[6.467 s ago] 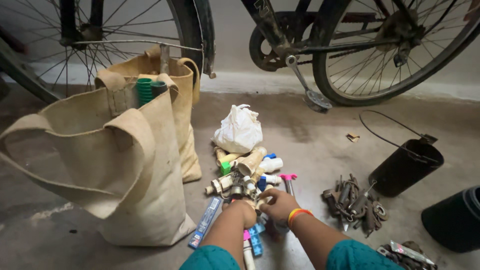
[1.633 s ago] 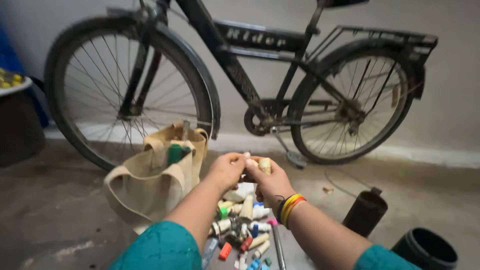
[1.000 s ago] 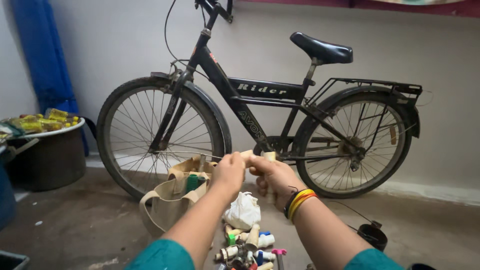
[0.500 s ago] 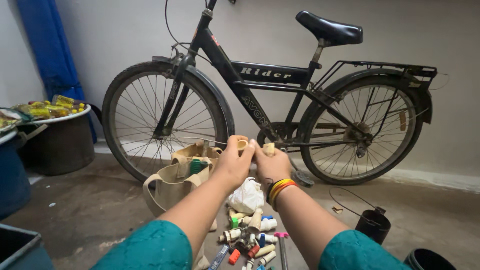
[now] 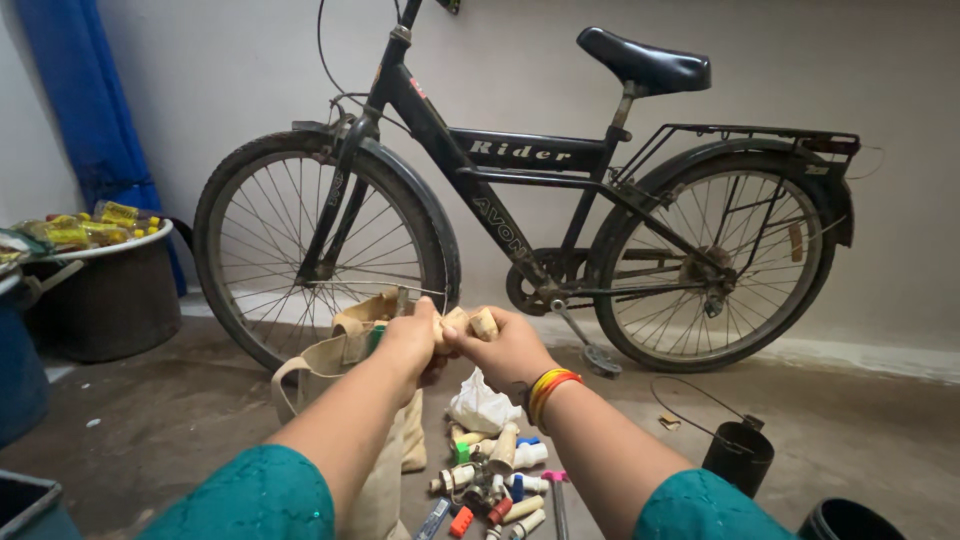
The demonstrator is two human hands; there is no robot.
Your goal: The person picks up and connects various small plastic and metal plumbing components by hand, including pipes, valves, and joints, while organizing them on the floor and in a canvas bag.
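A small beige pipe fitting [image 5: 470, 323] was held up in front of the chest, pinched between both hands, well above the floor [image 5: 180, 420]. The right hand [image 5: 505, 345] gripped it with fingers curled tight around one end; the left hand [image 5: 408, 340] closed on the other end, thumb pressed against it. Whether it was one piece or two being joined could not be told.

Directly below lay a scattered pile of fittings [image 5: 495, 480], beige, white, blue, red and pink, with a crumpled white plastic bag [image 5: 480, 408] at its far edge. Judging by that heap, most pieces remained unhandled on the floor and only this one was in hand.

Just left of the pile stood a cloth tote bag [image 5: 345, 370], open. Behind everything a black bicycle [image 5: 520, 190] leaned by the wall. A dark tin can [image 5: 738, 458] with a wire handle sat to the right, a tub of yellow packets [image 5: 100, 290] far left.
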